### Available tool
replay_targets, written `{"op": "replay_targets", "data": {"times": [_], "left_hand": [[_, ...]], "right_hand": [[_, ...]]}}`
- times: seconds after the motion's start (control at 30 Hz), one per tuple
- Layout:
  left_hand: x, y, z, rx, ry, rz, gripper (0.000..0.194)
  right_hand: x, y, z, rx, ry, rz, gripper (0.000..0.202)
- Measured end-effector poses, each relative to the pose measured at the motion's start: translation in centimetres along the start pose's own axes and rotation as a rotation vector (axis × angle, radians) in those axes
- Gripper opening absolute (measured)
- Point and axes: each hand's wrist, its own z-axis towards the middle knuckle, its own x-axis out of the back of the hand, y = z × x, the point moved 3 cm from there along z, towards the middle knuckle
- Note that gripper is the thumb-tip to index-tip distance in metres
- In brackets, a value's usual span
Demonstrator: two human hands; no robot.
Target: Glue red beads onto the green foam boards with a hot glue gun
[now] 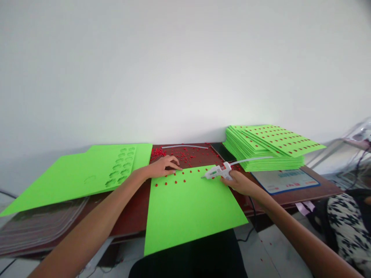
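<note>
A green sheet (pixel 191 212) lies in front of me, its near edge over my lap, with red dots (pixel 176 182) in rows along its far part. My right hand (pixel 233 180) grips a white glue gun (pixel 216 172) whose nozzle points left, just above the sheet. A long glue stick (pixel 252 159) sticks out of its back. My left hand (pixel 166 166) rests at the sheet's far left edge, fingers spread and pointing right; whether a small piece is under its fingertips cannot be made out.
Loose red pieces (pixel 158 153) and a glue stick (pixel 185 146) lie behind the sheet. Large green sheets (pixel 72 173) are at left. A stack of dotted green sheets (pixel 261 148) stands at right, behind a white and blue mat (pixel 286 181). A cord (pixel 254 216) hangs below the gun.
</note>
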Motion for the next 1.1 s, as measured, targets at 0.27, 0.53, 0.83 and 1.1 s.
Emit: {"op": "replay_targets", "data": {"times": [0.27,0.53,0.83,1.1], "left_hand": [[0.1,0.2,0.0,-0.009,0.013,-0.017,0.03],[0.0,0.0,0.0,-0.014,0.002,0.029,0.03],[-0.1,-0.1,0.0,-0.01,0.005,0.008,0.029],[-0.2,-0.4,0.1,-0.014,-0.005,0.01,0.03]], "right_hand": [[0.6,-0.2,0.3,-0.012,-0.059,-0.041,0.04],[1.5,0.3,0.5,-0.093,-0.056,-0.041,0.044],[1.2,-0.4,0.3,-0.048,0.005,0.036,0.049],[2.5,2.9,-2.1,-0.107,0.054,0.063,0.054]]}}
